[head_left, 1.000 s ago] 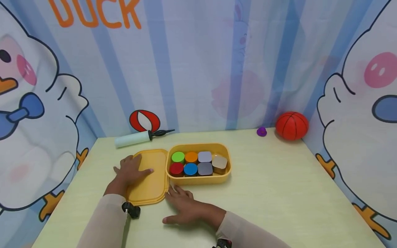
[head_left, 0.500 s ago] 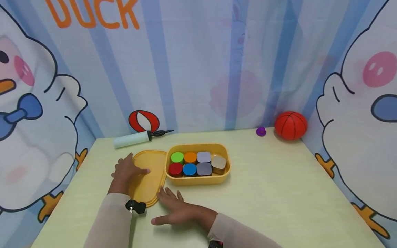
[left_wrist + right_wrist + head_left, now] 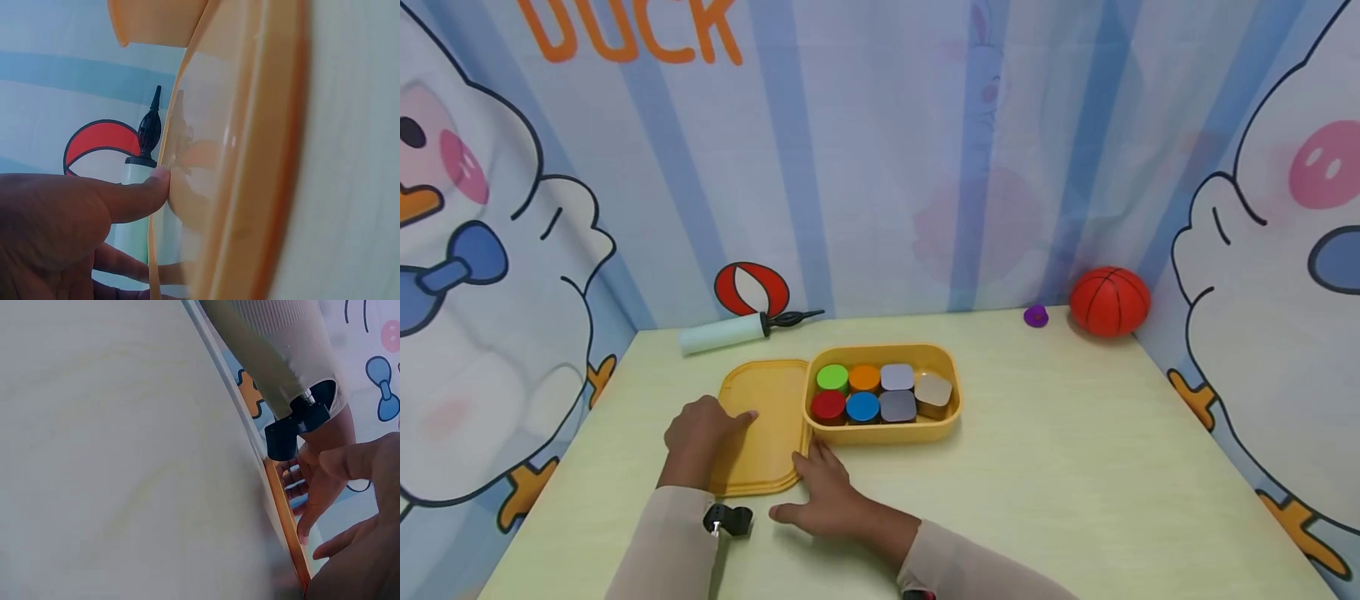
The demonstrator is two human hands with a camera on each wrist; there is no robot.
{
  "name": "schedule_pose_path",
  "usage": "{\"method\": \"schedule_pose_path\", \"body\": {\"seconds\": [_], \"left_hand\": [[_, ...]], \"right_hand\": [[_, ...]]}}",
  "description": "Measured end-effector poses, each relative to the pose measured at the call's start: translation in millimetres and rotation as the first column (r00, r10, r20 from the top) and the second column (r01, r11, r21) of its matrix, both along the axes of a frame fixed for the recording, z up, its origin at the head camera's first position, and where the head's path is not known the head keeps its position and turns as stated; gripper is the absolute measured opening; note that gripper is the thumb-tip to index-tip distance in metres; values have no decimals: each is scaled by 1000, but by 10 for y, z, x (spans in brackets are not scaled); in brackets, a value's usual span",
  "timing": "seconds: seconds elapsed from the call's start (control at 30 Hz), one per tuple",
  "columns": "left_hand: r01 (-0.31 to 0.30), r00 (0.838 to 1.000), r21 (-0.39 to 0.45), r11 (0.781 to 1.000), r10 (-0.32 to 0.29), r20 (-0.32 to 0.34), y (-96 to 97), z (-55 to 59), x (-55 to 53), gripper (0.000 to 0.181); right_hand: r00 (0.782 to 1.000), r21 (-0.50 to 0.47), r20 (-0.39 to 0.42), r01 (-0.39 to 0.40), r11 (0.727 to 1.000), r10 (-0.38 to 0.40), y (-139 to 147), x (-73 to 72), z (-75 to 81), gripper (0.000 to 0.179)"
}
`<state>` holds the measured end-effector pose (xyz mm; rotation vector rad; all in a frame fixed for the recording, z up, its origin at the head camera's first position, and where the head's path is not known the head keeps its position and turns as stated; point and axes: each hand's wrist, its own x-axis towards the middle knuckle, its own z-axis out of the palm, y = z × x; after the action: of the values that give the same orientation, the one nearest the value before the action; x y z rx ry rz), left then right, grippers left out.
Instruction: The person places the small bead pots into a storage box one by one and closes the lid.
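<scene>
A yellow lid lies flat against the left side of a yellow box. My left hand holds the lid's left edge, thumb on its top face and the other fingers at the outer side. In the left wrist view, the thumb tip rests on the glossy lid. My right hand is at the lid's lower right corner, fingers extended toward the edge and thumb spread away. Inside the box sit several coloured round pieces, including a red one and a blue one, with grey squarish pieces.
A pale green hand pump with a black nozzle lies behind the lid. At the back right are a small purple object and a red basketball-patterned ball. A striped cartoon curtain stands along the table's back edge.
My left hand has slid toward me along the lid's left edge, its spread fingers drawing in. My right hand shifted left, then back to the lid's lower right corner. The box's contents look unchanged.
</scene>
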<state>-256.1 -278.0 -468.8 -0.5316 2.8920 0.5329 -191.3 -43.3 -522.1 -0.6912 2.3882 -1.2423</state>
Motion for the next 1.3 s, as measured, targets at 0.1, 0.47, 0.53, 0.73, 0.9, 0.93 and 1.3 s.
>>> {"method": "schedule_pose_path", "body": {"seconds": [0.1, 0.47, 0.53, 0.73, 0.9, 0.93, 1.3], "left_hand": [[-10, 1000, 2, 1000, 10, 11, -12, 19, 21, 76], [-31, 996, 165, 986, 16, 89, -268, 102, 139, 84], [-41, 995, 204, 978, 20, 102, -333, 106, 166, 84], [-62, 993, 266, 962, 34, 109, -439, 157, 246, 86], [-24, 999, 340, 940, 7, 52, -384, 230, 252, 94], [-15, 999, 361, 932, 2, 36, -360, 245, 245, 98], [201, 973, 349, 915, -146, -178, -140, 394, 160, 151]], "right_hand": [[999, -49, 44, 8, 999, -6, 18, 21, 126, 91], [984, -302, 174, 89, 949, -36, -86, 44, 316, 75], [987, -339, 152, 92, 936, -42, -133, 50, 310, 71], [995, -484, 86, 89, 870, -54, -250, 79, 327, 57], [978, -543, -23, 161, 824, -207, -221, 36, 378, 43], [971, -561, -31, 178, 808, -236, -197, 12, 386, 42], [984, -612, -30, 122, 782, -178, 249, -185, 584, 46]]}}
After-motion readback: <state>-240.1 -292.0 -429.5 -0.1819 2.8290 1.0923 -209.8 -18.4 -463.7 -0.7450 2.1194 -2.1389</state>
